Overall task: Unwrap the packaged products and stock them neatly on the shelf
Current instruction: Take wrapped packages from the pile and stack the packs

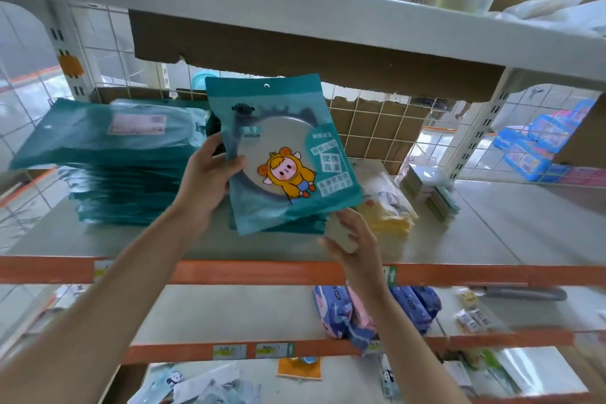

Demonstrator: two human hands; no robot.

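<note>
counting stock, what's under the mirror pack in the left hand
A low pile of teal packs on the shelf; the mirror pack covers most of it, so its count is hidden.

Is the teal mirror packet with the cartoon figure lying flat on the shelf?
No, the left hand grips the teal mirror packet by its side edge and holds it upright.

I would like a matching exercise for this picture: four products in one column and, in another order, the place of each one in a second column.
Things:
1. mirror packet
2. stack of teal packets
3. yellow packets
4. blue and pink packs

Places:
A. on the lower shelf
B. at the left of the middle shelf
C. gripped by the left hand
D. on the middle shelf, right of the mirror packet

Pairs: 1-C, 2-B, 3-D, 4-A.
</note>
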